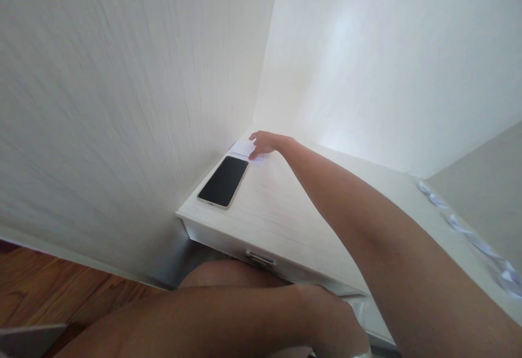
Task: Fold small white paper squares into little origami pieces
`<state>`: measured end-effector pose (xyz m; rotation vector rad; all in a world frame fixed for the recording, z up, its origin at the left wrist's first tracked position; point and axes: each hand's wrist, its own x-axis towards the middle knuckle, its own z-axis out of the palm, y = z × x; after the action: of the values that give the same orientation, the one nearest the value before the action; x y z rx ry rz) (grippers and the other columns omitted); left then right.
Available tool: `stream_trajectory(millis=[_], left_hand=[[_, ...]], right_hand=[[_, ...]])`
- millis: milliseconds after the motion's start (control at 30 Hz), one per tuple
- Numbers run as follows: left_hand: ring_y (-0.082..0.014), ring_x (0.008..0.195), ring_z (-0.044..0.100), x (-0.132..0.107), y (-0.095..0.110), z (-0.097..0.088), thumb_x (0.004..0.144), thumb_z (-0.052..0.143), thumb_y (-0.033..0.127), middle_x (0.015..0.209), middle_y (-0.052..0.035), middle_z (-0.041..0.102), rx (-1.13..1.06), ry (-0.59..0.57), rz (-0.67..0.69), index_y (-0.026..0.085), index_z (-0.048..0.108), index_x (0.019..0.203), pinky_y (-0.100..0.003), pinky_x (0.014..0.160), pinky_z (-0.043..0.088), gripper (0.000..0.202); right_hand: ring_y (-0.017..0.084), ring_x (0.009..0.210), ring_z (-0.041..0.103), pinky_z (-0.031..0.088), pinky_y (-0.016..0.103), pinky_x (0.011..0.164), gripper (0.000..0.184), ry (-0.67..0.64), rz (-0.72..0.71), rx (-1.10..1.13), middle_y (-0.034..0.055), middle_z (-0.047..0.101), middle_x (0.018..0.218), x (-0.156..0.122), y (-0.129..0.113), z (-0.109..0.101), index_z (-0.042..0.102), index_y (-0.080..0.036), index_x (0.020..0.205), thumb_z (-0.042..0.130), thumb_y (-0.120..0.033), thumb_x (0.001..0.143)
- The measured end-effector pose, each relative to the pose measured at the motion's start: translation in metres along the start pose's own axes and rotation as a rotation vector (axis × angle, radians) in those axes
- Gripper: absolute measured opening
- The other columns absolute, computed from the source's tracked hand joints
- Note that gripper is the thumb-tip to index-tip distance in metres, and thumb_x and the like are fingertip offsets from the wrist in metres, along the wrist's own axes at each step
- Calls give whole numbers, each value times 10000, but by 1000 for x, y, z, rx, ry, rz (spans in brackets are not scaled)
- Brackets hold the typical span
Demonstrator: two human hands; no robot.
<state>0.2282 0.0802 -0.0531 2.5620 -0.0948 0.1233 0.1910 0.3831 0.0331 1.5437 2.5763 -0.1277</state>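
Observation:
My right hand (267, 143) reaches far across the pale wooden nightstand top (285, 211) to its back corner. Its fingers are spread and rest on a small white sheet of paper (240, 148) lying flat by the wall. Just in front of the paper, along the left edge, lies a black-screened phone (224, 181), face up. My left forearm crosses the bottom of the view. My left hand (338, 322) sits low by the drawer front, its fingers hidden from view.
A metal drawer handle (261, 259) shows on the nightstand's front. A pale wood-grain panel (122, 102) stands close on the left and a white wall (367, 64) behind. Clear plastic wrapping (468, 227) lies along the right edge. The wooden floor (49, 282) shows at lower left.

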Motion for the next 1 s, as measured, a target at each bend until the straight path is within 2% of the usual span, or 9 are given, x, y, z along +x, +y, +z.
stream_trajectory(millis=[33,100,200,333,433,600,733,1000], left_hand=[[-202,483,649,-6,1,-6,727,727,230,558,-74,682,-65,-111,16,225,503,444,-263,390,410,360],[-203,424,600,-15,7,-19,753,664,179,542,-80,660,-135,-260,-49,239,378,464,-274,358,407,411],[-200,431,609,-19,16,-30,772,606,129,605,-82,686,-182,-354,-65,232,415,506,-274,364,423,343],[-228,511,659,-17,17,-31,783,643,209,655,-99,699,-180,-350,-65,240,391,536,-288,379,444,355],[-271,613,700,-17,16,-31,758,702,299,749,-140,728,-140,-395,-84,245,393,546,-308,377,449,378],[-266,629,701,-21,17,-41,707,744,282,783,-159,734,-119,-399,-103,242,361,521,-300,372,448,428],[-253,631,697,-23,18,-48,723,754,267,782,-166,733,-88,-416,-103,241,368,527,-293,401,466,433],[-245,635,700,-23,14,-47,735,745,256,730,-131,726,-28,-415,-96,240,387,528,-296,469,481,414]], right_hand=[[268,1148,669,584,493,951,395,-2,-4,5,114,637,1358,2,3,1,617,-183,1341,672,-366,995],[273,1166,663,574,504,970,397,0,-8,14,115,633,1369,2,6,3,618,-184,1342,674,-367,994],[287,1215,646,541,532,1021,420,12,-6,31,119,628,1399,-1,6,5,620,-185,1351,689,-374,982],[296,1241,643,502,533,1070,493,35,-5,47,123,655,1386,-6,4,6,634,-178,1349,768,-379,919],[288,1222,651,515,533,1053,430,46,-7,41,117,660,1370,-9,2,6,650,-176,1316,736,-378,946],[274,1185,660,552,516,1004,363,47,-7,26,111,654,1351,-9,3,6,651,-176,1292,684,-370,987],[264,1149,674,567,500,979,345,36,-14,28,105,670,1315,-12,3,7,658,-171,1271,684,-367,988],[248,1102,689,582,475,950,309,-20,-6,26,95,692,1258,-20,3,3,678,-165,1217,682,-374,990]])
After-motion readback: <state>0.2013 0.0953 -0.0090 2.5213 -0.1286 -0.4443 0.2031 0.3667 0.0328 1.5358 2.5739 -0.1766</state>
